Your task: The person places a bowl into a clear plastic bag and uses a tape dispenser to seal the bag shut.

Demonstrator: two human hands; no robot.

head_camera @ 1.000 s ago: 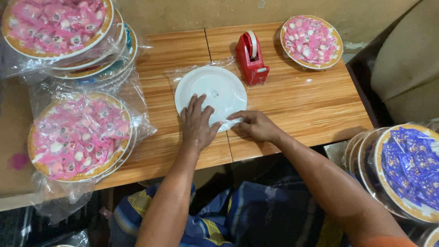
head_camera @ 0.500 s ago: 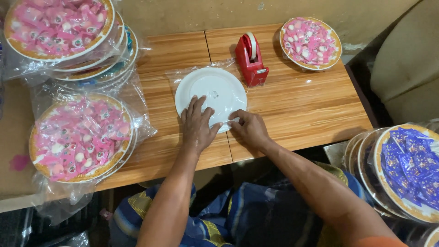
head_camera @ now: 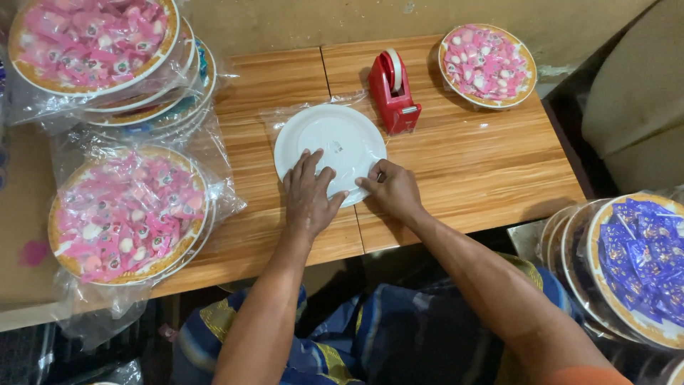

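White plate (head_camera: 330, 146), upside down in clear wrap, is lain on wooden surface (head_camera: 463, 164) just left of red tape dispenser (head_camera: 393, 91). Left hand (head_camera: 309, 194) pressed flat on near rim; right hand (head_camera: 390, 188) pinched on wrap at near-right edge.

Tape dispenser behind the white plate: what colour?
Red tape dispenser, clearest in the head view, standing just beyond the plate.

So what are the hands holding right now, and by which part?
Both hands press on the near edge of the wrapped white plate: left hand flat on its rim, right hand pinching the clear wrap there. Nothing is lifted.
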